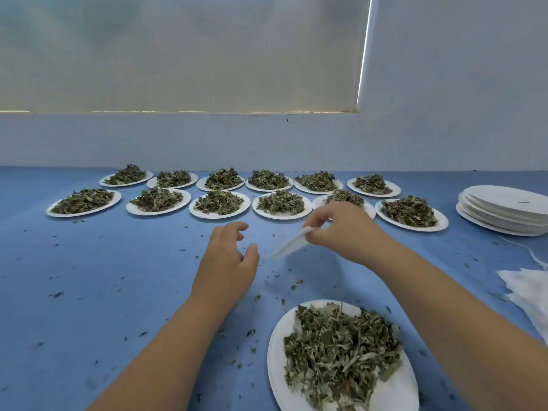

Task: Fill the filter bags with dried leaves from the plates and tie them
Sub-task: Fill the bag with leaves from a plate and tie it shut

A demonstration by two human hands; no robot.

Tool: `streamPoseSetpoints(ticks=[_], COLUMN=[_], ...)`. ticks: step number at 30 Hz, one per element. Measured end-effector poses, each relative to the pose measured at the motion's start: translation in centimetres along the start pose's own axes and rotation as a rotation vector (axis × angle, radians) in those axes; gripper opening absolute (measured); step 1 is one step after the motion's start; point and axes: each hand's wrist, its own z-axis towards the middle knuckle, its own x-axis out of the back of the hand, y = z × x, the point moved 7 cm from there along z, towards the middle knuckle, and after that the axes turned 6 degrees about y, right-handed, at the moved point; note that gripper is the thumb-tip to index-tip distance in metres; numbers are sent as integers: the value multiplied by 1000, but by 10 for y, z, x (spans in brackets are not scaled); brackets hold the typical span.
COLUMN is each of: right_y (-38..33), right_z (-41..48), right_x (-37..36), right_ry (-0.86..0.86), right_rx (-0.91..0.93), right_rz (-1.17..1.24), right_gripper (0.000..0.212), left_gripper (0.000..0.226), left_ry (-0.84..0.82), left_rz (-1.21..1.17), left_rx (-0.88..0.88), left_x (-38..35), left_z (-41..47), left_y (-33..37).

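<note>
Closest in, a plate (pixel 276 360) heaped with leaves (pixel 338 351) sits on the blue surface (pixel 118 277), partly under the right forearm. Leaf crumbs are scattered around it. At the right edge lies a loose pile of spare bags (pixel 530 295).

Beyond the plate, the right hand (pixel 347 232) pinches one bag (pixel 289 246) by its upper end, its fingers (pixel 316 238) pressed together on the fabric. The bag slants down toward the left. It looks flat and empty, though it is blurred. The left hand (pixel 226 262) holds nothing. Its fingers (pixel 234 226) are loosely curled and apart, the thumb out, just beside the bag's lower end but not touching it.

The step in hand looks like opening the bag for filling. To do it well, the left fingers should take one layer of the mouth while the right hand holds the other, so the mouth parts instead of the whole bag folding over. The fabric is probably thin and limp, so a light pinch should be enough. The opened mouth is best held low over the plate, so spilled leaves fall back onto it rather than onto the surface. Which end is the mouth cannot be told from here.

Farther back, two rows of far plates (pixel 220 216), each piled with leaves, lie well apart from both hands. A stack (pixel 504 203) of bare plates sits at the far right.
</note>
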Motion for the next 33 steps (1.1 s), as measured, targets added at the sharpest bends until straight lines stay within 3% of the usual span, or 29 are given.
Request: streamPoseSetpoints(ticks=[6,10,14,18,22,25,29,33], right_y=[19,20,15,13,11,9,-3,-7], right_z=[-7,-7,-8,-8,-6,-3,-6,-7], right_x=[-14,-14,-18,-21,-18,-9,-20,-29], right_ry=[-125,-151,-164,-163,-93,34,-76,-92], right_rx=[-101,-100,-85,-78,-61,-45,-6,-2], right_rz=[239,252,286,335,326,218,282,223], right_gripper=[12,10,15,15,10,26,35,56], left_gripper=[25,33,20,18,31,35,36,40], left_ry=[44,-34,-20,-42,-71,-14,18,34], left_rz=[96,116,199,238,179,83,1,18], left_rx=[-199,-369,-479,-429,-245,-114,-78,-153], left_x=[-2,-9,-11,-14,-17,-10,-2,-2], left_z=[-3,-12,-19,-18,-12,-9,-11,-14], left_y=[20,39,51,47,32,26,28,34])
